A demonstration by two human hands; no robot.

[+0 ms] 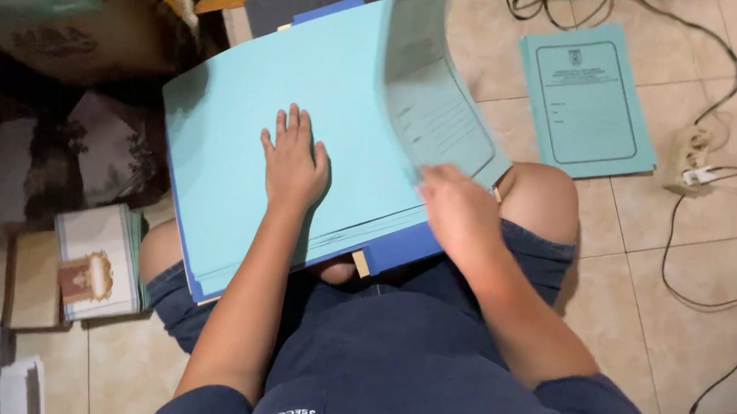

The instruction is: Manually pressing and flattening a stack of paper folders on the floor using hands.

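Note:
A thick stack of light blue paper folders (pixel 239 127) rests on my lap over a darker blue folder (pixel 405 248). My left hand (pixel 292 160) lies flat on the top sheet, fingers spread. My right hand (pixel 458 213), blurred, grips the lower edge of a light blue printed cover (pixel 427 103) that stands lifted and curled upward at the stack's right side.
Another light blue printed folder (pixel 584 98) lies on the tiled floor at the upper right. A white power strip (pixel 691 156) with black cables sits beside it. A small stack of booklets (pixel 99 260) and a patterned cushion (pixel 83 151) lie at the left.

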